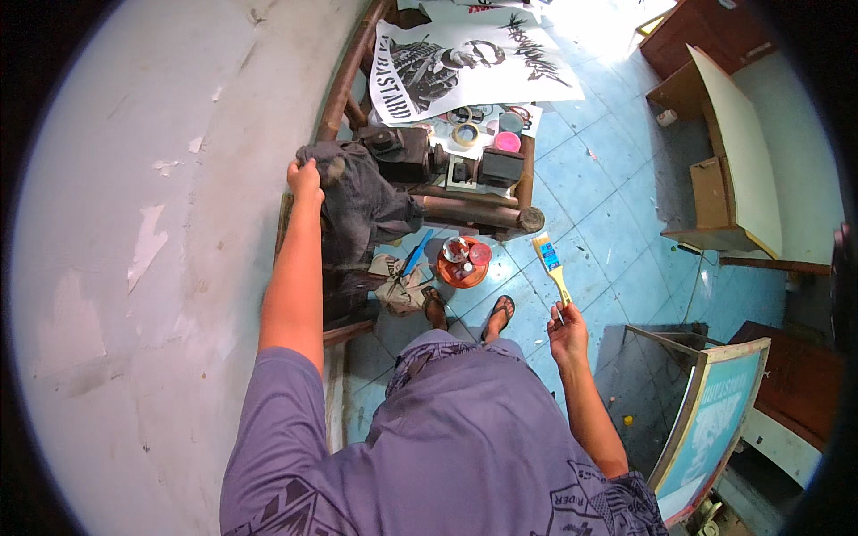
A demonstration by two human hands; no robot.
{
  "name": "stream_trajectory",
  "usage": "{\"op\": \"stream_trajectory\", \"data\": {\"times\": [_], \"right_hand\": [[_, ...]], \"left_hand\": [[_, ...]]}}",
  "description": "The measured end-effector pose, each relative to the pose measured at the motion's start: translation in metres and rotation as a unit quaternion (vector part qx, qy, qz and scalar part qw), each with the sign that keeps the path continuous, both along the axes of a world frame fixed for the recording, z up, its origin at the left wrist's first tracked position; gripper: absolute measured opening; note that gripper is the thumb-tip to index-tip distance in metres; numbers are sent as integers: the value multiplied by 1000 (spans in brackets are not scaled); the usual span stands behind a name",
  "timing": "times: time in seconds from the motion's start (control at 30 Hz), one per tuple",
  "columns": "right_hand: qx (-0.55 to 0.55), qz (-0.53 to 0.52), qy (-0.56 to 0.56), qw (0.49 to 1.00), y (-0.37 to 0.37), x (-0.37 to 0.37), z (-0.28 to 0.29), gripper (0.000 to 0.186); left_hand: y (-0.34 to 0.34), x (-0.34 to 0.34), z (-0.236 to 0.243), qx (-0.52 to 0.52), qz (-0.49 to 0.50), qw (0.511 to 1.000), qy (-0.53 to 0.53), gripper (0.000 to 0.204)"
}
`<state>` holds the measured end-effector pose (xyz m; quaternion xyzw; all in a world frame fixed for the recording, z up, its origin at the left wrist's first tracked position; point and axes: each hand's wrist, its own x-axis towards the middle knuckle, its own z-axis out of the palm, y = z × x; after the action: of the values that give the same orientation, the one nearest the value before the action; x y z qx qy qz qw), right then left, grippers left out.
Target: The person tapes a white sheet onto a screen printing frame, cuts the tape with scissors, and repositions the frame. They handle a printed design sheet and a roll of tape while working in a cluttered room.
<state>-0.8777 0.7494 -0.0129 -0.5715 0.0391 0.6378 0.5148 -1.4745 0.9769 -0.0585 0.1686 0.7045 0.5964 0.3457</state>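
Note:
My left hand (pixel 307 180) is closed on the upper edge of a dark grey cloth (pixel 362 183), which hangs in folds over the left end of a wooden bench. My right hand (pixel 568 338) pinches the handle of a flat paintbrush (pixel 550 264) with pale bristles and a blue band. The brush is held up over the floor, bristles pointing away from me. Between the hands, near my feet, stands a round orange tray or stool (pixel 462 280) bearing small containers, one of them with a red top.
The bamboo bench (pixel 474 213) carries a dark metal machine (pixel 400 154), tape rolls (pixel 465 134), a pink-topped tub (pixel 507 141) and a black-and-white poster (pixel 474 67). A pale cloth bag (pixel 399 290) lies left of the tray. At lower right leans a framed screen (pixel 710 420); a wall (pixel 161 268) rises at left.

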Motion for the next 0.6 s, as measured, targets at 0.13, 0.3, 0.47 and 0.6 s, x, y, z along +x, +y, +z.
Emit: {"op": "stream_trajectory", "data": {"times": [0.13,0.3,0.47,0.6], "right_hand": [[2,-35,32,999,24,-14,-2,17],[-5,-39,75,996,74,-41,-25,16],[15,-36,86,996,117,-67,-48,20],[3,-10,92,996,158,-84,-68,15]], "left_hand": [[31,36,13,-148,-131,979,55,71],[-34,93,-27,-229,-202,952,-3,92],[-201,128,-64,-279,-313,908,4,71],[-388,106,-120,-387,-281,874,84,63]]}}
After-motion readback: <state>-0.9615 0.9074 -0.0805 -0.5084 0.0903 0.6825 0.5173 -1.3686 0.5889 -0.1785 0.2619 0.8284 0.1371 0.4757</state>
